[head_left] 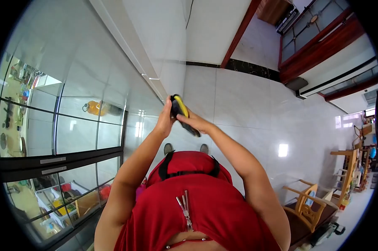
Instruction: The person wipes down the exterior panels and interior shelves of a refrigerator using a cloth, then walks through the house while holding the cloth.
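Note:
In front of my body I hold a flat, elongated black-and-yellow object [180, 106], and I cannot make out its exact kind. My left hand [165, 120] presses against its left side, fingers pointing up along it. From the other side my right hand [194, 121] grips it, with the fingers partly across its dark face. A dark end sticks out below my right hand, and the yellow edge faces up and right. The hands hide part of the object.
A white wall edge [132, 48] runs close to my left hand. Glass sliding doors [78, 129] stand at left, with an orange bottle [95, 108] behind them. Pale floor tiles [243, 108] lie ahead. A wooden chair [308, 201] is at lower right; a dark-red door [318, 37] is at upper right.

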A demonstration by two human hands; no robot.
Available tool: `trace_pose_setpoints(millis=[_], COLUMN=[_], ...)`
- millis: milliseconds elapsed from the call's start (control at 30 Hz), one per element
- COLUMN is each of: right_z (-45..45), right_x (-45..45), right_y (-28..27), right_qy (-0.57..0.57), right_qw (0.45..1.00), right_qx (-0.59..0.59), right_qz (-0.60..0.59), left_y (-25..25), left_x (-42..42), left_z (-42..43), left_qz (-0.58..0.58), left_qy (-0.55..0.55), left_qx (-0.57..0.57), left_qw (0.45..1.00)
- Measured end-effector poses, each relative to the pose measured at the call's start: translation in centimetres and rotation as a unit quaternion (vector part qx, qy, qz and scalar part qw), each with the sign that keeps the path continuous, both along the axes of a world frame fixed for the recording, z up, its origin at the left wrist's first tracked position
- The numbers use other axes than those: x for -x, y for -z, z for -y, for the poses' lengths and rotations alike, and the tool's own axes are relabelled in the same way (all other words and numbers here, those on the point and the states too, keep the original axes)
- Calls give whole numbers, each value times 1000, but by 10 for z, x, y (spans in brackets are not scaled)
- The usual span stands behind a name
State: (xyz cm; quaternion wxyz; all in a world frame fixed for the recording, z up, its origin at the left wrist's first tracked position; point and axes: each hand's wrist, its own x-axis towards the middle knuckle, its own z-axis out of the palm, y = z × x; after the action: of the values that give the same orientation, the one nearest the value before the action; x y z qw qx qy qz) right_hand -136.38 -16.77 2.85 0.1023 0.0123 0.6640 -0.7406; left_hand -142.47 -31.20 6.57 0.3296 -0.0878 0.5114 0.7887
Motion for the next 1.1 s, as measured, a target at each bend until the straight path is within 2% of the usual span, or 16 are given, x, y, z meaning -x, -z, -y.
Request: trace_pose_setpoints(millis=[33,100,200,233,300,400,433,467,567,633,733,900,1000,1033,1067,1100], right_z=[8,4,-15,-19,-26,-15,-12,-5,40,46,24,-28,-19,-8,5,17], right_x=[-7,-4,5,10,18,38,46,57,88,107,159,234,219,207,190,166], right_y=[-28,-26,-39,-48,-77,-114,-109,-99,-96,-98,-97,-66,-1,35,64,77], right_qy=[53,136,228,240,255,277,271,208,228,270,321,328,319,316,312,295], right_qw=[990,975,935,937,943,934,951,967,948,920,917,927,934,938,941,951], right_qx=[84,131,217,225,212,211,131,129,-40,-96,-79,-110,-108,-112,-117,-81], right_qz=[99,115,161,114,19,-77,-73,-78,-219,-268,-221,-144,-120,-89,-59,50], left_y=[-18,-42,-53,-64,-99,-155,-179,-199,-227,-228,-211,-200,-192,-195,-193,-191], left_x=[-2,-4,15,20,23,41,47,55,83,112,143,154,155,155,154,154], left_z=[-1,-5,18,24,34,33,27,23,4,-10,-10,-6,-7,-2,-3,-5], left_qz=[-15,-46,-294,-380,-526,-727,-759,-766,-792,-816,-846,-844,-832,-831,-826,-821], left_qy=[25,77,199,178,30,-197,-255,-262,-264,-247,-269,-261,-252,-227,-228,-230], left_qx=[14,40,186,256,317,340,357,354,349,353,338,326,291,331,312,293], left_qw=[999,995,916,870,789,563,481,467,426,386,314,336,401,387,410,432])
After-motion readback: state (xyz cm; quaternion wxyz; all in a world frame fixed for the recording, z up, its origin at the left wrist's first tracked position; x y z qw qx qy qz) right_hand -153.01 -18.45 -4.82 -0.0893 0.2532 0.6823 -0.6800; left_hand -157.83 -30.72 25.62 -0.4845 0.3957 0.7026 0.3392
